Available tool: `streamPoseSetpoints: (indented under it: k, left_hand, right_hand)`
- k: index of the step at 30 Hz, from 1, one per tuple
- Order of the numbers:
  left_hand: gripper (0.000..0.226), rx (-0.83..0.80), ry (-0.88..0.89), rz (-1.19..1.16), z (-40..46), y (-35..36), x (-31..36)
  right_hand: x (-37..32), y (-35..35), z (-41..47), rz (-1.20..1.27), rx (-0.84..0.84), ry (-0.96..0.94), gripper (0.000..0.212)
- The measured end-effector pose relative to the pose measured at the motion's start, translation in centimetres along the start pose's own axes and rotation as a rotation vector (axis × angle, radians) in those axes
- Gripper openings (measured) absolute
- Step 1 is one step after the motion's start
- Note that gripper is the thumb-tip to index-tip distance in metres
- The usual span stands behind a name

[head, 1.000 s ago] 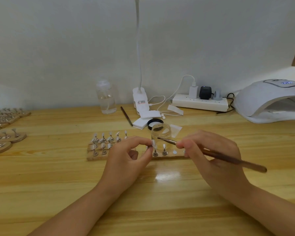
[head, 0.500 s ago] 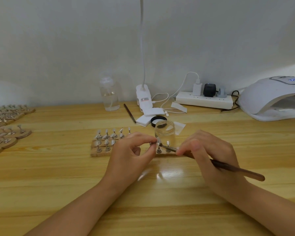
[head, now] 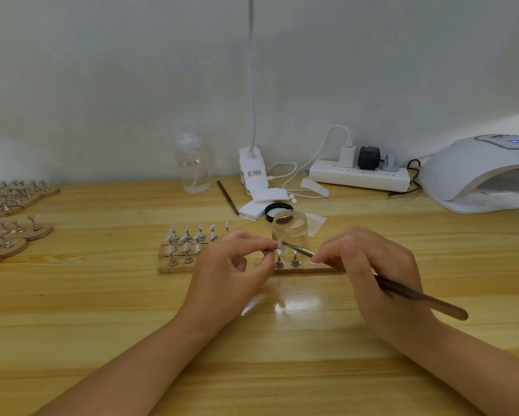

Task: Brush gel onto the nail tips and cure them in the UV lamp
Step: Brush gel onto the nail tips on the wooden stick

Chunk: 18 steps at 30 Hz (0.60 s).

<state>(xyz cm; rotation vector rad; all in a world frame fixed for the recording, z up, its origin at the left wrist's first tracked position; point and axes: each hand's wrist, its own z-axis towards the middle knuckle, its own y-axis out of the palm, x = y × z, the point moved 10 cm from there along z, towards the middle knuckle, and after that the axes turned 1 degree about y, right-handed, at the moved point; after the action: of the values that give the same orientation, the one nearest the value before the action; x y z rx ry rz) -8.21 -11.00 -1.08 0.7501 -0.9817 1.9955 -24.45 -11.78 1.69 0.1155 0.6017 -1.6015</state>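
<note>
Brush (head: 402, 291) tip lowered onto nail tip (head: 280, 244) | both hands pinching

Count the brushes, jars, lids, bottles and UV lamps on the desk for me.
Brushes: 2 (held brush, spare brush)
Clear jar: 1
Black lid: 1
Bottle: 1
UV lamp: 1
Total: 6

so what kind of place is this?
Most likely a nail-art workbench, home or small studio. A UV lamp sits at the right on the wooden table, nail tips stand on wooden holders, and the right hand works a brush beside an open gel jar.
</note>
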Motion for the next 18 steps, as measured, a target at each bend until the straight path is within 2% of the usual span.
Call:
streamPoseSetpoints:
  k: [3,7,11,16,18]
  left_hand:
    - [0.031,0.002,-0.005,-0.009,-0.07,0.01,0.02]
    - [0.031,0.005,-0.022,-0.003,-0.06,-0.07,-0.15]
    - [0.030,0.008,-0.023,-0.008,0.03,-0.07,-0.12]
    - [0.031,0.011,-0.027,-0.015,-0.02,-0.08,-0.13]
    - [0.033,0.011,-0.025,-0.013,0.00,-0.09,-0.11]
  right_hand:
    - [-0.01,0.48,0.06,-0.030,-0.023,-0.003,0.038]
    - [0.37,-0.05,-0.13,0.034,0.007,0.030,0.054]
    - [-0.22,-0.19,0.24,0.019,0.030,-0.002,0.046]
    - [0.43,0.16,-0.02,0.044,0.001,0.048,0.054]
    - [0.24,-0.27,0.00,0.069,0.028,0.045,0.048]
